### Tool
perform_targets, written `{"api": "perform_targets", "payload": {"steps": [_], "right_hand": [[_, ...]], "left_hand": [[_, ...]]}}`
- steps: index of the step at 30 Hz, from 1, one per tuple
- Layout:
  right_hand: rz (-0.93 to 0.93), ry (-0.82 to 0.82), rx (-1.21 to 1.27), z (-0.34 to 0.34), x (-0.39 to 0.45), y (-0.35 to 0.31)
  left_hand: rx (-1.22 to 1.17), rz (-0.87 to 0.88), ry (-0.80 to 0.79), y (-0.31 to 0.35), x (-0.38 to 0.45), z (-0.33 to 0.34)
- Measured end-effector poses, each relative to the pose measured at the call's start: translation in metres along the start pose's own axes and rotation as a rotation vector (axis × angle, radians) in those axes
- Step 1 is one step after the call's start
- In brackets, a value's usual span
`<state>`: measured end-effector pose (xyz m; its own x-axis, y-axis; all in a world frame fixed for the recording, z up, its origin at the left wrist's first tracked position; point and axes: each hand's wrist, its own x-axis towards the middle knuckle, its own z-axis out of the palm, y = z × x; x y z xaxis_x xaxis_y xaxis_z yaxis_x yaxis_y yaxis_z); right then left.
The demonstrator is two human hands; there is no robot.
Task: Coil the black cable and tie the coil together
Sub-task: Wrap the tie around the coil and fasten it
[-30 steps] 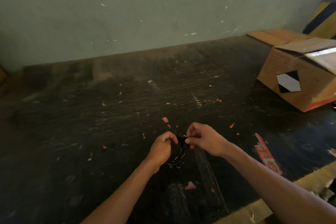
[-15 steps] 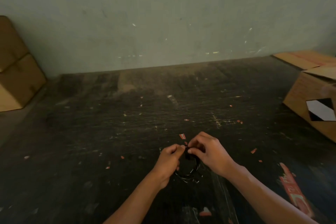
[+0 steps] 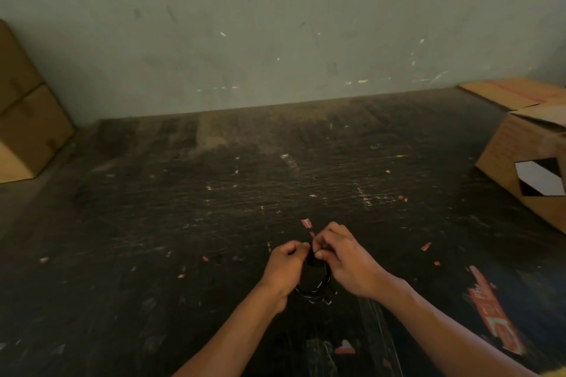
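The black cable (image 3: 315,291) is wound into a small round coil that hangs between my two hands, low in the middle of the head view, over the dark surface. My left hand (image 3: 283,266) pinches the top of the coil from the left with closed fingers. My right hand (image 3: 346,260) pinches the same spot from the right, thumb and forefinger pressed on a short black strip at the coil's top. The top of the coil is hidden by my fingers; only its lower arc shows.
A dark, scuffed work surface (image 3: 214,208) with red paper scraps stretches to a grey-green wall. An open cardboard box (image 3: 526,156) with a black-and-white diamond label sits at the right. Stacked cardboard boxes (image 3: 24,131) stand at the far left. A red printed strip (image 3: 493,312) lies lower right.
The camera has panned left and tilted up, bringing the left boxes into view. Both hands stay on the coil's top and have drawn closer together.
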<state>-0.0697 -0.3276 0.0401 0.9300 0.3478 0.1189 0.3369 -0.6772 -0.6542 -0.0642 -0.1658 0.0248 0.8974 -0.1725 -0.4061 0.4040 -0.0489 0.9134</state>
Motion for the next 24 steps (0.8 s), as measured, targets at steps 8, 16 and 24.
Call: {"api": "perform_targets", "payload": {"steps": [8,16,24], "right_hand": [[0.01,-0.132,0.403,-0.006,-0.001,-0.018],[0.466,-0.012,0.951,0.008,0.007,-0.024],[0.712,-0.175,1.086,0.012,0.007,-0.03]], "left_hand": [[-0.029,-0.012,0.096,0.004,0.006,-0.015],[0.033,0.126,0.154,0.006,0.008,-0.02],[0.213,0.357,0.186,0.006,0.01,-0.013]]}}
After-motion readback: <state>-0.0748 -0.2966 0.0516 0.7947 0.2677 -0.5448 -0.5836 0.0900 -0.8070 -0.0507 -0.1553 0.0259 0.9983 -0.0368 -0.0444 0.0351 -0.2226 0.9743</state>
